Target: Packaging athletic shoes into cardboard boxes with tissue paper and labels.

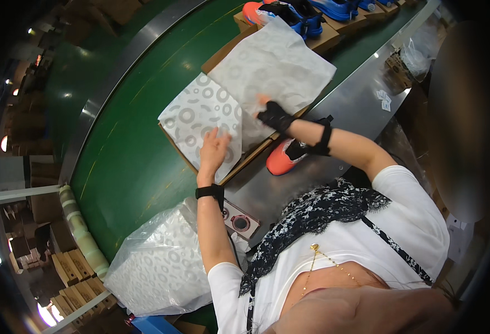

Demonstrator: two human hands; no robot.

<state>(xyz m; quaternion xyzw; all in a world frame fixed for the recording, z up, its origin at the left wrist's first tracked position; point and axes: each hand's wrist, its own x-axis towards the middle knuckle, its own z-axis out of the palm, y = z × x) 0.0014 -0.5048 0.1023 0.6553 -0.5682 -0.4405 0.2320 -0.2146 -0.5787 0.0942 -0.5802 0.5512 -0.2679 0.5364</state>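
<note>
An open shoe box [249,163] stands before me, lined with white patterned tissue paper [200,108]. One sheet of paler paper [278,61] spreads over its far right side. My left hand [214,151] rests on or just above the patterned paper, fingers apart and slightly blurred, with nothing in them. Over the middle of the paper is my right hand [274,115], in a black fingerless glove, its blurred fingertips apart. An orange and black sneaker [283,158] lies on the metal ledge, partly beneath my right forearm. Whatever is under the paper is hidden.
The box sits on a green conveyor belt [122,161]. More sneakers [300,16] stand on boxes at the far right. Near my left arm are a plastic bag of patterned paper [159,261] and a phone-like item [241,221]. Small white packets [383,100] lie on the metal ledge [362,106].
</note>
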